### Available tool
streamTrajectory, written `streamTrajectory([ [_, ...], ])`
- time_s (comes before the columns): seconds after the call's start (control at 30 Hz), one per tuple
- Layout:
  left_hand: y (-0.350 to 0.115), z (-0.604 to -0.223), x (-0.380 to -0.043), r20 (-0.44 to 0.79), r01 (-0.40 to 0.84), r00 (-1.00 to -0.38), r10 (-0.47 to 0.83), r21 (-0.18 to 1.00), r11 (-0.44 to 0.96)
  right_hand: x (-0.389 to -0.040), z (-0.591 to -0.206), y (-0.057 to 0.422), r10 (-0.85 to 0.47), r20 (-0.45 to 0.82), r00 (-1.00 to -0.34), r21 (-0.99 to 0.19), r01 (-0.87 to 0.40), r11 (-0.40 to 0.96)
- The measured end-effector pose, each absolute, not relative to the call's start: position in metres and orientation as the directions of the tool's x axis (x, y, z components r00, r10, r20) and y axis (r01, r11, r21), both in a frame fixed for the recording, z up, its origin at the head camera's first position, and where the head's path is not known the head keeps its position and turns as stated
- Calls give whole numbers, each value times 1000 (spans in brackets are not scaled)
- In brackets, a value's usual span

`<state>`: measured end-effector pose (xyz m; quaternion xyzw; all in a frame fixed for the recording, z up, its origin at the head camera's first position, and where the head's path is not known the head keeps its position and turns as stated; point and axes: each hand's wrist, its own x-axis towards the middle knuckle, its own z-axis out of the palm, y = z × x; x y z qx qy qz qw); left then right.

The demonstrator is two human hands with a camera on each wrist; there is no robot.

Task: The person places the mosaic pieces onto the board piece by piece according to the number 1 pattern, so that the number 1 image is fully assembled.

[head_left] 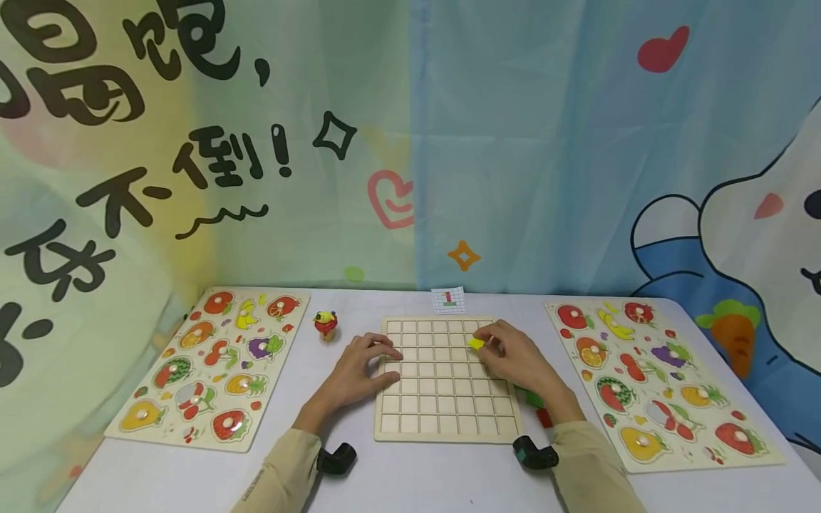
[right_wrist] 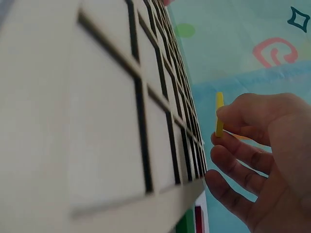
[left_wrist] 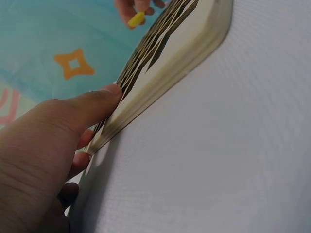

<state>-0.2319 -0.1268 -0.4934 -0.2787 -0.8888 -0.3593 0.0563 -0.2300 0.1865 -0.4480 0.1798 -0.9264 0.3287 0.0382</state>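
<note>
A wooden grid board (head_left: 449, 436) with rows of square recesses lies on the table. My right hand (head_left: 518, 360) is over its far right part, pinching a small yellow tile (head_left: 476, 343) between thumb and fingers. Edge-on, the yellow tile (right_wrist: 219, 114) looks thin and flat in the right wrist view, held above the grid. On the board's left edge rests my left hand (head_left: 359, 370), thumb and fingers spread apart and relaxed. From the left wrist, the thumb (left_wrist: 104, 99) touches the board's rim. A green piece (head_left: 532, 399) and a red piece (head_left: 544, 417) lie beside the board, partly behind my right hand.
Behind the board sits a small card (head_left: 448, 300) printed with a grid and coloured blocks. Fruit puzzle boards stand at left (head_left: 240, 399) and right (head_left: 693, 456). A small red-and-yellow toy figure (head_left: 326, 325) is near the left one. A printed curtain (head_left: 500, 142) hangs behind the table.
</note>
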Motion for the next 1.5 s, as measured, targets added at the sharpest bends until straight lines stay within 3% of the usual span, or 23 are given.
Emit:
streamTrajectory([
  [0.67, -127, -491, -230, 279, 517, -849, 449, 619, 591, -251, -447, 141, -469, 179, -865, -519, -488, 702],
  [1.5, -126, -491, -230, 272, 509, -853, 446, 624, 593, -266, -449, 114, -493, 108, -863, -492, -478, 728],
])
